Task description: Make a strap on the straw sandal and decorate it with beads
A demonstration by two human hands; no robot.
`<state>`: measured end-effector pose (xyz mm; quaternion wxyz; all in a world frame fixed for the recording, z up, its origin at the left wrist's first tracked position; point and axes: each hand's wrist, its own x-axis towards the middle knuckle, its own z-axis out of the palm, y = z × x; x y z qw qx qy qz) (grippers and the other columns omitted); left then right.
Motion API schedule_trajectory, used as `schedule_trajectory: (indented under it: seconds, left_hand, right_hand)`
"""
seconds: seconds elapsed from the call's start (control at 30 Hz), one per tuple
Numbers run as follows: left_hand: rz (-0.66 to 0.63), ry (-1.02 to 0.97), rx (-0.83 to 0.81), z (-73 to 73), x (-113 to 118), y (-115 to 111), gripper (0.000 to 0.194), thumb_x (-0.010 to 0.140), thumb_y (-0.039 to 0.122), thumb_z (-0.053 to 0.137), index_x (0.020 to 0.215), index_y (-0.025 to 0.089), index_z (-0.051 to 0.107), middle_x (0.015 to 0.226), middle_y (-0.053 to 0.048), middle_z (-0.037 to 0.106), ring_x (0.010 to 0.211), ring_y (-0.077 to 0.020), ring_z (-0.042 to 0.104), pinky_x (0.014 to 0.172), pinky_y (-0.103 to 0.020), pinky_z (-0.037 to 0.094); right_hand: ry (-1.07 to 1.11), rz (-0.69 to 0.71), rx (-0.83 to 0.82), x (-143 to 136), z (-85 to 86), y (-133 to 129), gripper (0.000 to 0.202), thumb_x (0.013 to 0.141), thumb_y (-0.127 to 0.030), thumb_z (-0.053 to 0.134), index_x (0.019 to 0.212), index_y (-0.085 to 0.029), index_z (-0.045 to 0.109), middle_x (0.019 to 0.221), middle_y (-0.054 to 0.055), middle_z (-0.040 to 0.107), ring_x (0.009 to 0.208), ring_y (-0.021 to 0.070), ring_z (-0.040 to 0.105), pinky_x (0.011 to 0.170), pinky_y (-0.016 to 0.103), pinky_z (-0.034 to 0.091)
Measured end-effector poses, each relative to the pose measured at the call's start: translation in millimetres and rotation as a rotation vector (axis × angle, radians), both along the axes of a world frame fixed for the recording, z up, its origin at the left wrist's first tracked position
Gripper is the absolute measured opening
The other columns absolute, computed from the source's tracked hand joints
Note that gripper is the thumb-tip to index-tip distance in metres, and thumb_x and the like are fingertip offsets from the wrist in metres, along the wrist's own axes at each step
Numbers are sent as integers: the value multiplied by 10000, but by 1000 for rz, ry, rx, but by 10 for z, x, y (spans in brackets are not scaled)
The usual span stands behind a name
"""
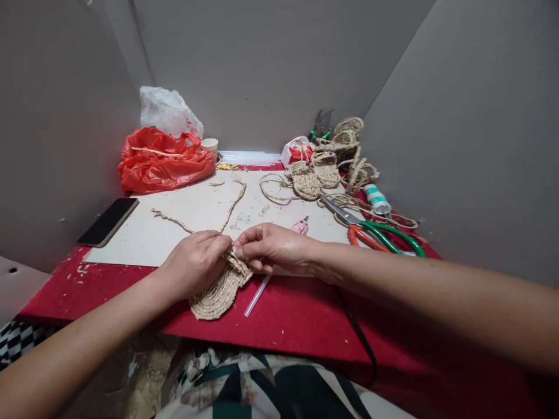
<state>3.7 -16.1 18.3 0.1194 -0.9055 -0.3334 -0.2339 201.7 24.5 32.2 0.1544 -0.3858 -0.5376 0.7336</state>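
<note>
A small woven straw piece (213, 299), shaped like a slipper sole with a band across it, is held over the front edge of the table. My left hand (196, 262) is closed on its upper left side. At the band, my right hand (268, 247) has thumb and fingers pinched together on the straw; the fingertips partly hide the spot. Two loose braided cord ends (234, 203) stretch from the piece onto the white board. A translucent glue stick (258, 295) lies just below my right hand. Behind that hand shows a pink glue gun (300, 226), partly covered.
Scissors (371, 228) with green and orange handles lie right of the white board (140, 238). Behind are woven straw pieces (308, 179), pliers (322, 125) and a bottle (376, 199). A phone (109, 222), red bag (163, 166) and paper cup (209, 145) sit left.
</note>
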Motion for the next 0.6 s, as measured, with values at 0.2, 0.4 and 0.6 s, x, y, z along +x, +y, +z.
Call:
schedule_trajectory:
  seconds: [0.2,0.4,0.6]
  left_hand:
    - [16,192,279,-34,-72,163,142,905,104,466,952,91,599,838,-111,712,755,-202,663,675,-320,555]
    - [47,255,350,-60,-89,285,194,912,76,431,977,50,612,797,-122,704,688,-208,637,584,-322,529]
    - [128,288,271,-49,-54,253,184,881,66,454,866,105,633,708,-81,661,639,-209,590,557,-325,474]
  right_hand:
    - [-31,8,111,-79,43,231,60,762,-141,641,706,-134,623,446,-61,514,372,28,431,365,122,329]
    - [-117,-173,329,-1,183,340,77,748,-103,661,809,-145,640,558,-32,591,453,72,537,389,164,393]
    - [-52,-393,435,427,291,165,115,698,-210,735,739,-147,648,504,-34,565,419,56,476,373,159,341]
